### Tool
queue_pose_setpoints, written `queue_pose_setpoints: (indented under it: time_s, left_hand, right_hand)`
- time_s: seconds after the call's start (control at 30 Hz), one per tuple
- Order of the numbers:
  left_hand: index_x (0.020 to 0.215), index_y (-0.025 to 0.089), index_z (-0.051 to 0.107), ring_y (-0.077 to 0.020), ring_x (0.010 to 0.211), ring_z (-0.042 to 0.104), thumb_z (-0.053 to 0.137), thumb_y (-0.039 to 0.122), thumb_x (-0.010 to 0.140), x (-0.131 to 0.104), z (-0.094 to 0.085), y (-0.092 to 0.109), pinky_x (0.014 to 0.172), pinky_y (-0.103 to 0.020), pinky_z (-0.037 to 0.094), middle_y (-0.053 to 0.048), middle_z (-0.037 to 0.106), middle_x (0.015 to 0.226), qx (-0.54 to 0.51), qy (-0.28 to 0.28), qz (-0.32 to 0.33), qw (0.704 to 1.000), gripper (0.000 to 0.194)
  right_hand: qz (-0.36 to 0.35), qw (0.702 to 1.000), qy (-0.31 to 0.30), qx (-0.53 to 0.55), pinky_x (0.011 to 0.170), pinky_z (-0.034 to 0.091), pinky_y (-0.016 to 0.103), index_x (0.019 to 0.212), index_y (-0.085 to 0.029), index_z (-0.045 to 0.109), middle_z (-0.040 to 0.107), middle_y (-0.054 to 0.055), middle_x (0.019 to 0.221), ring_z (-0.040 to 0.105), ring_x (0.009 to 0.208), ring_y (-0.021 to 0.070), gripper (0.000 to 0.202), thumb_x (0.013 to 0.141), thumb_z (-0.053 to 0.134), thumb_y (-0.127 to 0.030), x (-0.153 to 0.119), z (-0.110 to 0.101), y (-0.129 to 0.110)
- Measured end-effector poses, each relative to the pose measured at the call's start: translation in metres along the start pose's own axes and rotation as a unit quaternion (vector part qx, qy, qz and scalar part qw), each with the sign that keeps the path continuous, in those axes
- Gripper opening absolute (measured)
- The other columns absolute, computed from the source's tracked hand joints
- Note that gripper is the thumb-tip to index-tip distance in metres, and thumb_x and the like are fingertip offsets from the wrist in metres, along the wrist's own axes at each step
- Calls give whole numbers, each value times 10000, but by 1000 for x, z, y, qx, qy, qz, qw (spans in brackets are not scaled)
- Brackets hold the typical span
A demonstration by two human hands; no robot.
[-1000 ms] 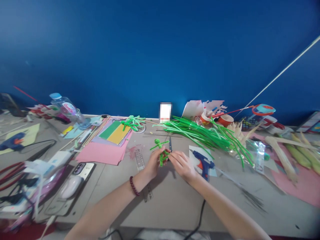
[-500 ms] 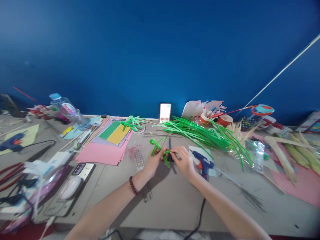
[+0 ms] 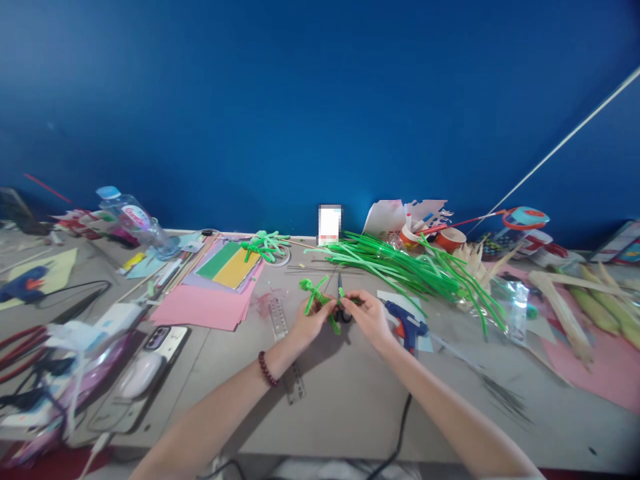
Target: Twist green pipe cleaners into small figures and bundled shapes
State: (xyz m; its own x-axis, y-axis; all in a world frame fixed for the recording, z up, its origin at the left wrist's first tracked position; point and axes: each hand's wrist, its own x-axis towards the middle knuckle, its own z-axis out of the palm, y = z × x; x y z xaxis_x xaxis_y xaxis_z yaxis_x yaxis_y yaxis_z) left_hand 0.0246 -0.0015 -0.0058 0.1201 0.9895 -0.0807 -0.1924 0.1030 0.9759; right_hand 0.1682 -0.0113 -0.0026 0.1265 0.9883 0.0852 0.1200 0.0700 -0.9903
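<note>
Green pipe-cleaner figure (image 3: 317,293), head view: I have it above the table (image 3: 350,413), tilted, gripped in the left hand (image 3: 311,323). Right hand (image 3: 369,317) pinches a short green end (image 3: 341,293) close by; whether that joins the figure, I can't tell. My judgement: rounded knob and outstretched arms look formed, lower part seems unfinished. Scissors (image 3: 340,280) lie between and just beyond the hands; glue gun (image 3: 411,325) idle near the right wrist.
</note>
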Motion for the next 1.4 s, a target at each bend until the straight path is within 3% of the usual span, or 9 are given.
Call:
queue_pose_setpoints:
  time_s: [0.1, 0.23, 0.4, 0.5, 0.63, 0.73, 0.9, 1.17, 1.4]
  left_hand:
    - [718, 181, 665, -149, 582, 549, 652, 352, 726, 3, -7, 1, 577, -269, 435, -25, 638, 639, 122, -18, 70, 990, 171]
    - [829, 209, 697, -181, 711, 596, 572, 297, 799, 5, -19, 4, 703, -297, 461, -56, 683, 789, 291, -95, 197, 931, 156]
    - [805, 207, 692, -173, 705, 608, 568, 325, 811, 5, -17, 4, 709, -285, 474, -51, 690, 771, 253, -82, 170, 949, 171]
    - [762, 171, 672, -158, 623, 589, 629, 406, 754, 6, -10, 0, 599, -262, 464, -52, 673, 710, 147, -26, 82, 985, 239]
    - [649, 151, 623, -135, 510, 531, 667, 537, 657, 7, -3, -6, 465, -238, 404, -30, 599, 594, 80, -12, 14, 997, 389]
    - [555, 151, 595, -110, 397, 432, 586, 621, 680, 5, -1, -6, 388, -235, 303, -6, 504, 466, 103, -57, -50, 992, 486]
    - [535, 160, 572, -89, 413, 349, 587, 513, 739, -4, 3, 2, 421, -245, 238, 21, 416, 429, 50, -87, -54, 994, 409]
    - [652, 141, 578, -72, 485, 387, 736, 403, 648, -1, 1, 2, 472, -227, 308, 35, 469, 545, -92, -40, -56, 993, 307]
    - [598, 153, 538, -52, 461, 393, 813, 336, 519, -1, 4, 4, 467, -204, 310, 55, 476, 520, -143, 21, -92, 985, 339]
  right_hand:
    - [96, 989, -40, 105, 584, 473, 243, 682, -156, 635, 634, 14, 615, 587, 574, 133, 267, 619, 734, -396, 5, -1, 2]
    - [210, 952, -110, 196, 622, 508, 244, 644, -164, 667, 655, 19, 631, 608, 580, 131, 238, 551, 771, -357, 8, -7, 1]
    - [245, 935, -141, 216, 662, 542, 278, 665, -171, 676, 670, 26, 677, 620, 589, 139, 236, 547, 789, -342, 10, -9, 0]
    - [159, 969, -101, 157, 673, 536, 297, 685, -162, 649, 664, 25, 671, 630, 597, 151, 250, 609, 752, -378, 11, -7, 2]
    - [-67, 996, 21, -56, 671, 518, 311, 760, -170, 652, 678, 50, 744, 640, 693, 186, 168, 760, 631, -336, 8, -7, 4]
    - [-242, 953, 56, -175, 717, 515, 335, 847, -184, 655, 677, 71, 815, 629, 767, 194, 125, 845, 543, -239, 2, -11, 3]
    - [-457, 845, -27, -277, 800, 524, 387, 1048, -207, 632, 675, 98, 956, 619, 902, 217, 250, 873, 477, -119, -5, -19, 6]
    - [-502, 796, -76, -330, 867, 529, 392, 1182, -196, 588, 663, 111, 1073, 590, 1035, 226, 316, 905, 448, -132, -6, -22, 9]
    - [-472, 835, -77, -272, 818, 545, 378, 1117, -196, 617, 680, 101, 998, 621, 959, 206, 278, 889, 478, -120, -4, -15, 7]
